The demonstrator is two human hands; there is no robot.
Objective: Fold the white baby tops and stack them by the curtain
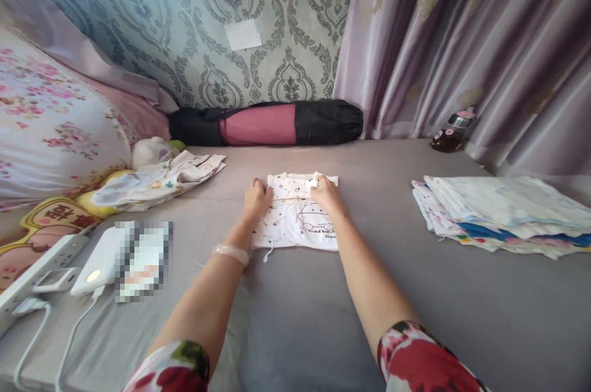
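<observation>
A small white printed garment [298, 220] lies folded on the grey bed sheet [323, 318] in the middle of the view. My left hand [257, 196] rests on its far left corner, fingers curled onto the cloth. At the far right corner, my right hand [325, 192] pinches the folded top edge. A pale bangle [231, 253] sits on my left wrist. Both arms reach forward from floral sleeves at the bottom.
A stack of folded cloths [498, 213] lies at the right. Loose baby clothes [157, 181] and a floral pillow [50, 127] sit left. A power bank [99, 263] and cables lie near left. A black and pink roll bag [265, 123] lines the wall; a bottle [450, 133] stands by the curtain.
</observation>
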